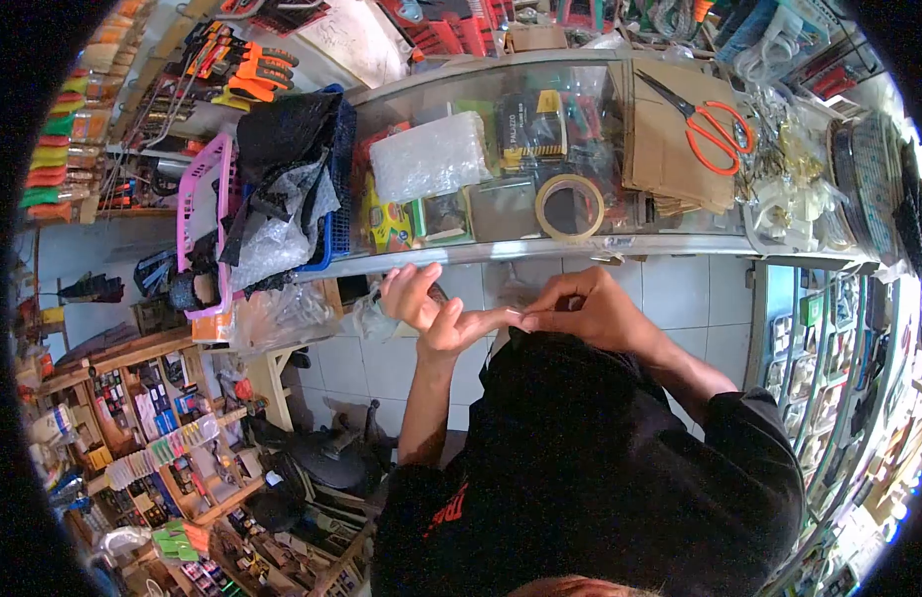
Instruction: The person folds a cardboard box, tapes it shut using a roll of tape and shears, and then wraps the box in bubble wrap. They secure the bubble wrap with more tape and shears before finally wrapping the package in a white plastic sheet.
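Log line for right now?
left hand open | right hand pinching at left fingertips | tape roll on glass counter

Tape roll (570, 182), scissors (695, 114) on counter (540, 249)

A small, crowded hardware shop, seen from above. A long glass counter (501, 251) runs across the view, with boxed goods showing beneath the glass. On top lie a tape roll (569, 207), orange-handled scissors (708, 127), flat cardboard (660, 149) and bubble wrap (428, 156). Work gloves (247, 65) hang on the far wall beside rows of coloured tool handles (58, 149). Wooden racks (152, 418) at lower left hold small packaged items, and a glass cabinet (809, 348) at right shows trays of small parts. The floor is white tile (680, 298).
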Tool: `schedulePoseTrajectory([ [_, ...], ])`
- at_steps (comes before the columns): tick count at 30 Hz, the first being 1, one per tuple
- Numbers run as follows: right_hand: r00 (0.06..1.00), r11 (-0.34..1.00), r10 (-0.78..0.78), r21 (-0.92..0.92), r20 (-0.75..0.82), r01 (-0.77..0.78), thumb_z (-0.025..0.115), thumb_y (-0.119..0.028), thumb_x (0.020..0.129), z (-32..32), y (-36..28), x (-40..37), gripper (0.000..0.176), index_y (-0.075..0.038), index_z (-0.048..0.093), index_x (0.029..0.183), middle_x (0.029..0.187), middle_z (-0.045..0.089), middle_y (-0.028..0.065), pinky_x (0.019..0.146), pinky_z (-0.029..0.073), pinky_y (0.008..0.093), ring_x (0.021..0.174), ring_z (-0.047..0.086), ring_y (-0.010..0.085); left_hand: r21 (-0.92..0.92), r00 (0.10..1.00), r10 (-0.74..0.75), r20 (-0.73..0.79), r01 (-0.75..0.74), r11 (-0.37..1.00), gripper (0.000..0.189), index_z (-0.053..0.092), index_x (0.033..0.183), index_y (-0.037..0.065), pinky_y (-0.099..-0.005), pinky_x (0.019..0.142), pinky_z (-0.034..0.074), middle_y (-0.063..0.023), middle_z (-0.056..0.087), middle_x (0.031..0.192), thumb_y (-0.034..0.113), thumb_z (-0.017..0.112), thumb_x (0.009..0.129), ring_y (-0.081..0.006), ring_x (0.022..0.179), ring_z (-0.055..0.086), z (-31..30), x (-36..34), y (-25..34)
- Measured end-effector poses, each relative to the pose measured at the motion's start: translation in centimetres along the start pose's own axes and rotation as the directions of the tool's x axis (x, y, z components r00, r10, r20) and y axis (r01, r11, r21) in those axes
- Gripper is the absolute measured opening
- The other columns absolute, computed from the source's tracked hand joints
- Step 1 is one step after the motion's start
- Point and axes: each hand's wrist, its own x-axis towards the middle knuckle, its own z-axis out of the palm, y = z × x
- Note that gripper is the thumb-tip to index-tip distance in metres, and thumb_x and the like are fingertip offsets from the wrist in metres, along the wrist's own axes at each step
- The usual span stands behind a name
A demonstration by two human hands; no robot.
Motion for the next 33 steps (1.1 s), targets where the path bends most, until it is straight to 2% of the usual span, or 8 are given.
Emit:
schedulePoseTrajectory([
  [5,0.991,0.974,-0.095,-0.214,-0.09,0.074,0.082,-0.017,0.089,0.5,-1.0,0.4,0.019,-0.001,0.08,0.099,0.089,0.078,0.0106,0.077,0.058,0.036,0.082,0.074,0.0176,-0.037,0.979,0.029,0.204,-0.022,0.999,0.105,0.042,0.144,0.018,-0.0615,0.112,0.035,-0.0147,0.043,0.147,0.079,0.082,0.068,-0.0378,0.136,0.04,-1.1,0.1,-1.0],
  [9,0.97,0.972,-0.093,-0.231,-0.224,0.039,0.079,-0.019,0.093,-0.1,-1.1,1.1,0.019,-0.002,0.078,0.102,0.094,0.078,0.0078,0.076,0.056,0.0335,0.085,0.071,0.0147,0.028,0.929,-0.001,0.37,-0.01,1.0,0.094,0.05,0.146,0.015,-0.0608,0.116,0.03,-0.0132,0.042,0.155,0.068,0.083,0.076,-0.0402,0.143,0.038,-0.4,1.8,-3.1],
  [11,0.952,0.97,-0.144,-0.227,-0.27,0.082,0.078,-0.021,0.096,-1.2,-0.6,1.5,0.02,-0.003,0.077,0.105,0.097,0.077,0.0064,0.076,0.054,0.0315,0.087,0.069,0.013,0.037,0.877,-0.137,0.46,0.135,0.99,0.091,0.049,0.151,0.014,-0.0599,0.118,0.029,-0.0127,0.039,0.162,0.058,0.083,0.08,-0.0406,0.148,0.035,1.0,3.3,-5.4],
  [18,0.967,0.977,-0.154,-0.175,-0.205,0.119,0.077,-0.026,0.098,-1.8,0.0,2.7,0.024,-0.005,0.074,0.109,0.102,0.074,0.0031,0.081,0.051,0.0295,0.094,0.067,0.0119,-0.028,0.709,-0.123,0.694,0.197,0.98,0.089,0.041,0.16,0.009,-0.0529,0.125,0.029,-0.016,0.04,0.166,0.03,0.083,0.084,-0.0342,0.153,0.038,5.8,4.3,-12.7],
  [19,0.97,0.975,-0.159,-0.181,-0.185,0.125,0.076,-0.026,0.099,-1.7,-0.2,2.8,0.024,-0.005,0.074,0.108,0.102,0.073,0.0021,0.083,0.05,0.0297,0.096,0.066,0.0116,-0.035,0.728,-0.084,0.68,0.147,0.989,0.081,0.049,0.155,0.007,-0.0507,0.123,0.034,-0.0142,0.052,0.158,0.015,0.083,0.082,-0.0292,0.148,0.047,6.1,4.0,-13.1],
  [23,0.973,0.97,-0.165,-0.207,-0.161,0.13,0.076,-0.027,0.099,-1.8,-0.2,3.8,0.024,-0.005,0.074,0.108,0.104,0.072,0.0031,0.085,0.05,0.031,0.098,0.066,0.0135,-0.099,0.837,-0.04,0.546,0.112,0.989,0.055,0.071,0.13,0.003,-0.0505,0.116,0.044,-0.0128,0.069,0.138,-0.003,0.076,0.076,-0.0293,0.133,0.062,6.8,2.6,-13.6],
  [30,0.963,0.923,-0.24,-0.336,-0.119,0.188,0.076,-0.025,0.098,-1.6,0.5,6.4,0.022,-0.004,0.074,0.107,0.101,0.071,0.0046,0.081,0.05,0.0324,0.095,0.067,0.0156,-0.122,0.896,0.041,0.443,0.015,0.992,0.052,0.071,0.127,-0.002,-0.0482,0.11,0.05,-0.0198,0.07,0.135,-0.003,0.074,0.076,-0.0334,0.13,0.065,6.8,0.9,-11.9],
  [33,0.935,0.881,-0.342,-0.378,-0.091,0.285,0.077,-0.024,0.096,-1.4,0.2,7.8,0.024,-0.002,0.075,0.106,0.1,0.074,0.0125,0.083,0.056,0.0356,0.093,0.073,0.023,-0.138,0.914,0.046,0.404,0.011,0.99,0.057,0.07,0.129,-0.003,-0.0481,0.11,0.05,-0.02,0.07,0.133,-0.002,0.075,0.072,-0.0354,0.127,0.065,7.3,0.5,-12.1],
])
